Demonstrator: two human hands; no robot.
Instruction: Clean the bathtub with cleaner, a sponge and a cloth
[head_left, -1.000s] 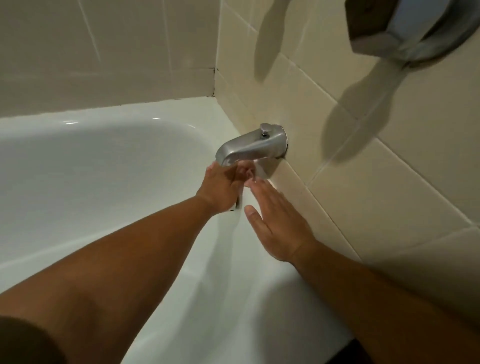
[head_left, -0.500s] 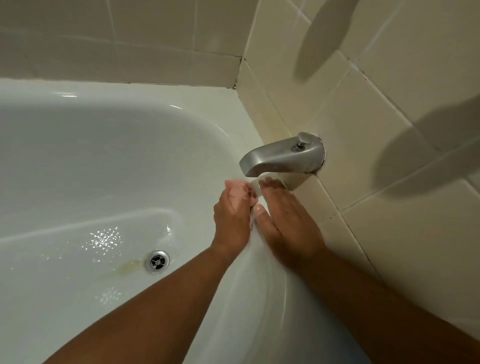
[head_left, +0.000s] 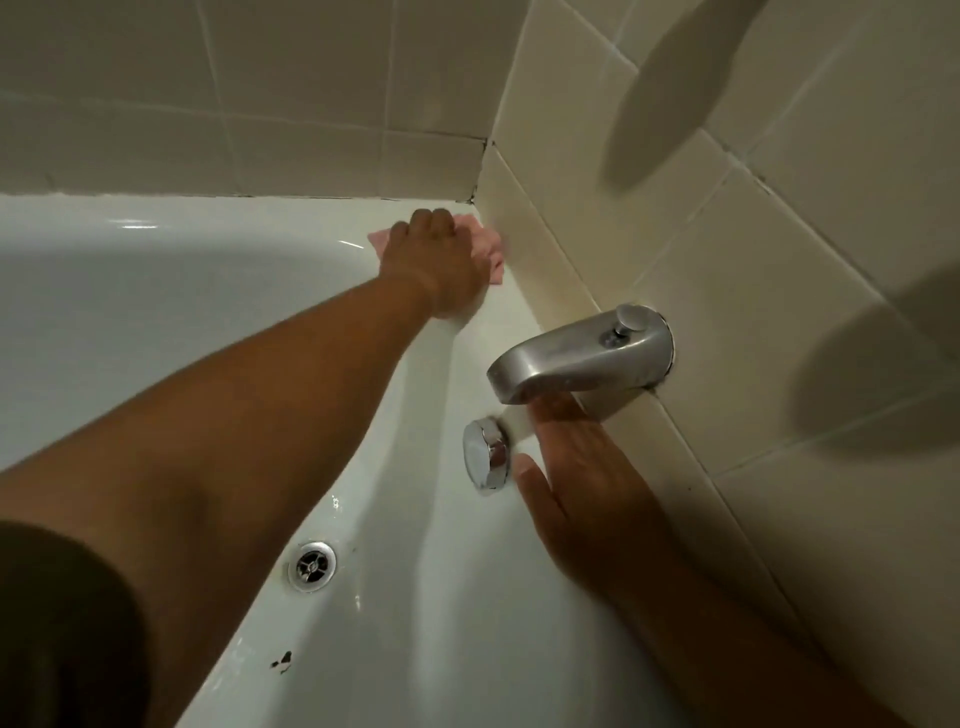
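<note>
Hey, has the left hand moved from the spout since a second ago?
Yes. The left hand was just under the spout; now it is well beyond it, holding the pink cloth on the tub rim by the tiled corner.

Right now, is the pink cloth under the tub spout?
No, the left hand holds the pink cloth on the bathtub rim in the far corner, away from the tub spout.

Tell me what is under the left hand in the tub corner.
A pink cloth, its edges sticking out on both sides of the left hand, lying on the tub rim. The hand covers its middle.
</note>
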